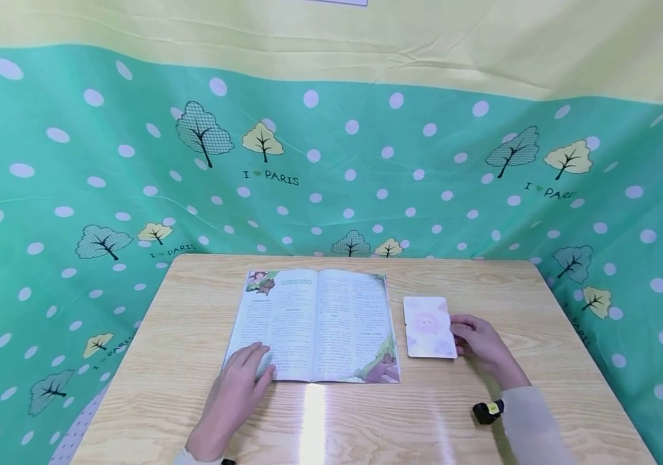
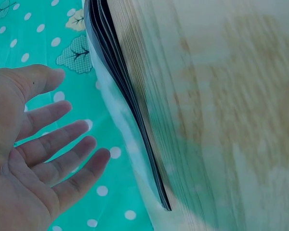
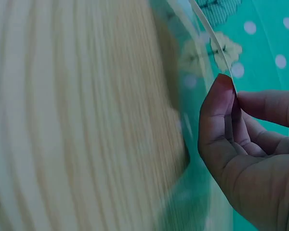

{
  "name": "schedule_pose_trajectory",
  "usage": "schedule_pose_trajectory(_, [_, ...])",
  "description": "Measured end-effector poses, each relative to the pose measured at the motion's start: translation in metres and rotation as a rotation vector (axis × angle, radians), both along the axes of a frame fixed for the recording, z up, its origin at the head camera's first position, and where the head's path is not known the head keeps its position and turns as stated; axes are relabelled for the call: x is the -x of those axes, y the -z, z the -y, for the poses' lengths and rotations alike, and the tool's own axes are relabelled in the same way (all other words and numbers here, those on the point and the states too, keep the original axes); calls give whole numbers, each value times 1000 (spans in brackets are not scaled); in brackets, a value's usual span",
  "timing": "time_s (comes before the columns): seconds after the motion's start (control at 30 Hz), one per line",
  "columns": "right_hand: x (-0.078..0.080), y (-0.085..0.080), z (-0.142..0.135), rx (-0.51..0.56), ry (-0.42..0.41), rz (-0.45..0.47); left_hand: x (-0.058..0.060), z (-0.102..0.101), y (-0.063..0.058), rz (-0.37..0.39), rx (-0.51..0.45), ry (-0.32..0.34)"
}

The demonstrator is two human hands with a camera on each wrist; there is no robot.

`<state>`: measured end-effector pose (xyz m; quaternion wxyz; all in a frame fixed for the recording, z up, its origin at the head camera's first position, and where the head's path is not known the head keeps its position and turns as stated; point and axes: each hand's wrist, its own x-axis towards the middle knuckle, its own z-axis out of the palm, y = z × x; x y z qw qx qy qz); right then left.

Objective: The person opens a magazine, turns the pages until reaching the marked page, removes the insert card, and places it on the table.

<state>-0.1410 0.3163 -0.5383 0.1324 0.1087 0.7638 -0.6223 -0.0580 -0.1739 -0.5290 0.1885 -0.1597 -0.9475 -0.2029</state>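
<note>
An open magazine [image 1: 354,323] with printed text and coloured corner pictures lies on the table. My left hand [image 1: 235,387] is over its lower left corner. In the left wrist view that hand [image 2: 48,149] has its fingers spread and fairly straight, holding nothing, beside the dark edge of the pages [image 2: 130,106]. To the right of the magazine is a small white card [image 1: 428,329] with a pale pink picture. My right hand [image 1: 482,345] pinches its right edge. Seen from the right wrist, thumb and fingers [image 3: 216,110] grip the thin card [image 3: 213,36] edge-on.
The wooden table [image 1: 366,426] reflects a bright streak of light near the front. A green dotted cloth [image 1: 331,213] with printed trees hangs behind and on both sides. A black wrist strap piece [image 1: 488,412] sits by the right sleeve [image 1: 531,423].
</note>
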Motion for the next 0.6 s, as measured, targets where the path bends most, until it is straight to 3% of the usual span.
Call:
schedule_pose_trajectory(0.3, [-9,-1,-30,-157,-30,31,-1,1,-1,13,-6,-11])
schedule_pose_trajectory(0.6, [-9,1,-38,-358,-33,18,-3,4,-3,20,1,-25])
